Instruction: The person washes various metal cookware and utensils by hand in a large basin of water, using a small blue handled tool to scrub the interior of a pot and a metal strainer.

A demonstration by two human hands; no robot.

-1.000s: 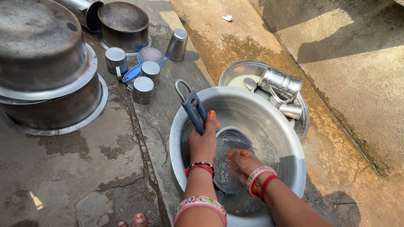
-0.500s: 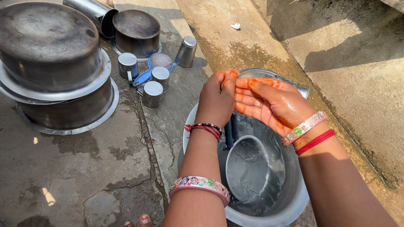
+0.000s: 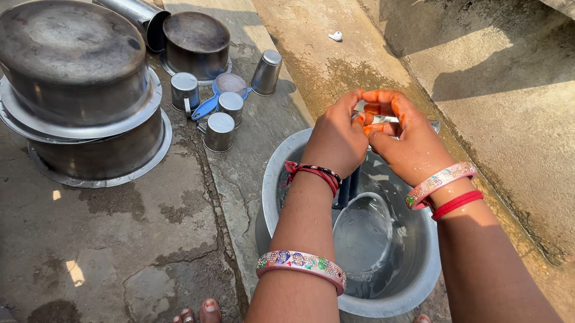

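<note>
Both hands meet above the far rim of the steel basin [image 3: 272, 184], which serves as the landmark here. The left hand [image 3: 337, 139] and the right hand [image 3: 407, 144] are curled with fingertips pressed together around something small and shiny; what it is cannot be told, as the fingers hide most of it.

Inside the basin, under the wrists, a smaller steel bowl [image 3: 365, 235] lies in shallow water, and a dark blue handled tool [image 3: 347, 185] leans at its far edge, so these pieces look not yet finished. Just beyond the basin a steel plate [image 3: 431, 125] peeks out behind the hands.

To the left of the basin, on the wet concrete floor, washed ware stands upside down: stacked large pots [image 3: 75, 76], a smaller pot [image 3: 196, 42] and several steel cups [image 3: 219, 131]. Judging by that, most of the washing seems done.
</note>
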